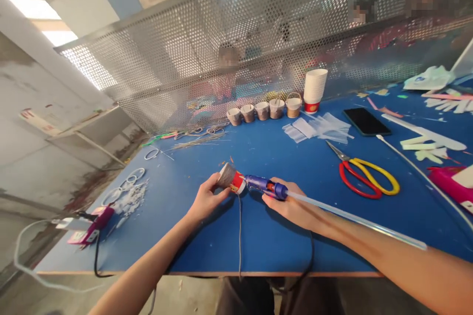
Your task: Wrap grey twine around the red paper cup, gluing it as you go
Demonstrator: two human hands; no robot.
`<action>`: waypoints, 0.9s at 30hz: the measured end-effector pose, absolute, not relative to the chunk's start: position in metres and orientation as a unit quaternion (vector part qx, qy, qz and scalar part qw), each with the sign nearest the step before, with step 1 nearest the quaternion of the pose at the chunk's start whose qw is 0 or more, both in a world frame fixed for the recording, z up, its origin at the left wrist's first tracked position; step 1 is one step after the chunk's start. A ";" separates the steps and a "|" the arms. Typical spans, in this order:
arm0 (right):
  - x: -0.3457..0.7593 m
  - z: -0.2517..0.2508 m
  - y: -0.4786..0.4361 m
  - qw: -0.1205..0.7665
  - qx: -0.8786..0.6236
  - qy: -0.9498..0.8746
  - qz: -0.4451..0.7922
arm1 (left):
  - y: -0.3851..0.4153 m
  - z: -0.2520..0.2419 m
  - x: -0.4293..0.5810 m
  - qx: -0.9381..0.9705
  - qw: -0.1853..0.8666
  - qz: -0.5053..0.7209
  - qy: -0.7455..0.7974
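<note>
My left hand [207,198] grips a small paper cup [238,182] lying on its side, its red printed end towards the right. Grey-brown cord [226,175] is wound round the rest of the cup, and a loose strand [240,236] hangs from it over the table's front edge. In my right hand [291,204] is a blue hot glue gun [262,184], its nozzle at the cup's red part; I cannot tell whether it touches. A long clear glue stick [354,219] sticks out of its back, above my forearm.
Several cord-wrapped cups [262,110] and a stack of white cups [315,89] stand along the perforated metal screen [166,54]. Scissors [365,172], a phone [366,121] and white strips [318,128] lie to the right. A pink power strip [92,226] lies left, beside white scraps [129,202].
</note>
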State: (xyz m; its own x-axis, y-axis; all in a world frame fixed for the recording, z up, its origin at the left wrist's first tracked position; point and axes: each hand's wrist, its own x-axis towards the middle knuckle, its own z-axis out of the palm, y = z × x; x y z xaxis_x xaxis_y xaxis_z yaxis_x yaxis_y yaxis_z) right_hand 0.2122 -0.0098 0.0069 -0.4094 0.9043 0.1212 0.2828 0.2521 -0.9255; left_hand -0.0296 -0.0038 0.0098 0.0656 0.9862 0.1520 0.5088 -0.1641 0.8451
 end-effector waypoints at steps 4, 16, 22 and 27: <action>0.218 0.013 -0.013 0.365 -0.402 -0.714 0.441 | 0.003 0.017 -0.020 0.683 0.316 0.363 0.549; 0.218 0.008 -0.012 0.373 -0.420 -0.735 0.380 | 0.011 0.015 -0.004 0.678 0.307 0.392 0.541; 0.216 0.005 -0.011 0.376 -0.414 -0.736 0.382 | 0.010 0.011 -0.006 0.673 0.322 0.399 0.533; 0.214 0.002 -0.009 0.355 -0.408 -0.755 0.370 | 0.012 0.013 -0.002 0.663 0.340 0.387 0.543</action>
State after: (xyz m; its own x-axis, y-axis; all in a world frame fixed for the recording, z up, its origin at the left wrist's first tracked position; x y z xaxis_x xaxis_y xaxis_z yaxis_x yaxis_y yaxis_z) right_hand 0.2138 -0.0093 0.0018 -0.4148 0.8791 0.2347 0.3523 0.3930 -0.8493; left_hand -0.0021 0.0117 0.0133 0.1101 0.9835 0.1438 0.4579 -0.1786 0.8709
